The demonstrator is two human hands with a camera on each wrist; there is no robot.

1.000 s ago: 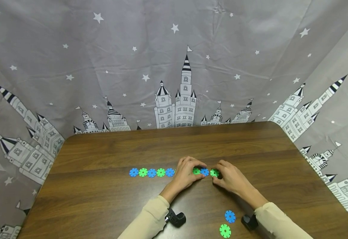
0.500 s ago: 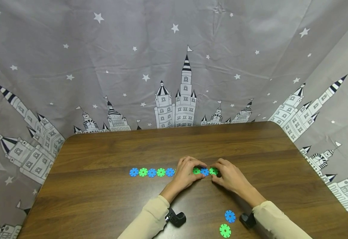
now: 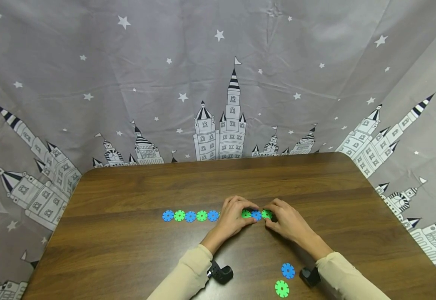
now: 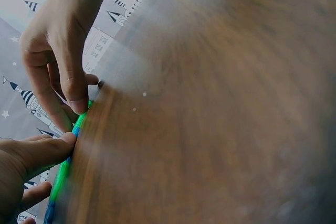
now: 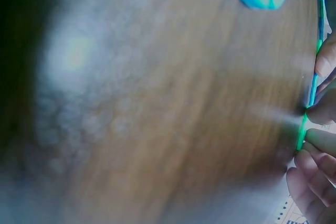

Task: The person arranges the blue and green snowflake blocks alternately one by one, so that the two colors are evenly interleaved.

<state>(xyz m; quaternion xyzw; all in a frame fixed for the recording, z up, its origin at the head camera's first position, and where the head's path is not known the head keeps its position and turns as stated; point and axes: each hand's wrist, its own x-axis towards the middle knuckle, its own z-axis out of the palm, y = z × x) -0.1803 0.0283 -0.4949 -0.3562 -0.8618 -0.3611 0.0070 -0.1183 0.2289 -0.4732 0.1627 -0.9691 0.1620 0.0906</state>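
Wooden table point(image 3: 128, 250), hands point(image 3: 262, 221) pinching disc chain point(image 3: 203, 216)

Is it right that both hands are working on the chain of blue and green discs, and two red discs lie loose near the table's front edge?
Not quite. The loose discs are not red: one is blue and one green, as the head view shows. The rest holds: the left hand and right hand are both at the chain of blue and green discs on the table.
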